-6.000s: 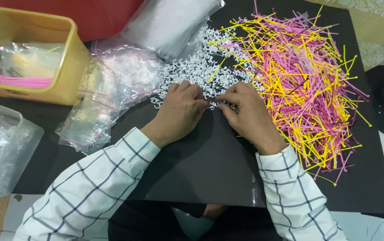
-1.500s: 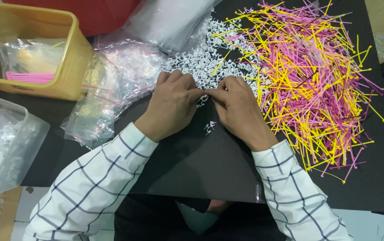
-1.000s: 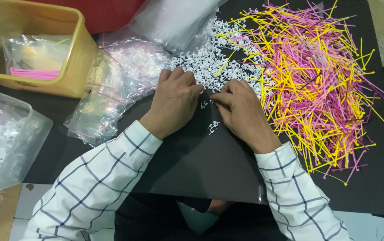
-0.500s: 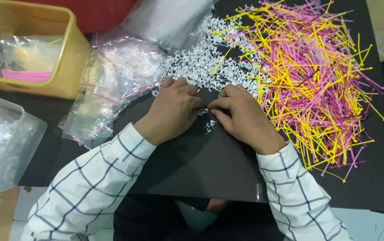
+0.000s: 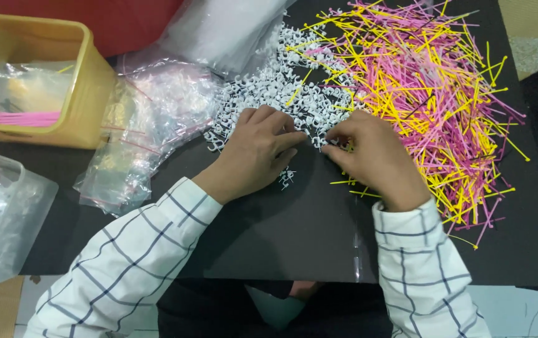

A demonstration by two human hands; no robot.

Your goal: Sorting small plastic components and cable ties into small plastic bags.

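At frame centre, both hands rest on the black surface (image 5: 294, 231) at the lower edge of the white clips (image 5: 275, 94). Left hand (image 5: 253, 153): fingers curled loosely over the clips, palm down; whether its grip holds one, cannot tell. Right hand (image 5: 375, 156): fingertips (image 5: 334, 147) pinched narrow on small white clips at the pile's edge.

Counts: two hands; one clip pile, too many to count; a few stray clips (image 5: 286, 178) just below the left fingers. One heap of pink and yellow ties (image 5: 438, 94), upper right, touching the clips. One yellow bin (image 5: 87, 106), upper left, several clear bags (image 5: 150, 125) beside it, one clear tub (image 5: 6, 219) at left edge.

Open room: bare surface below the hands, down to its near edge.
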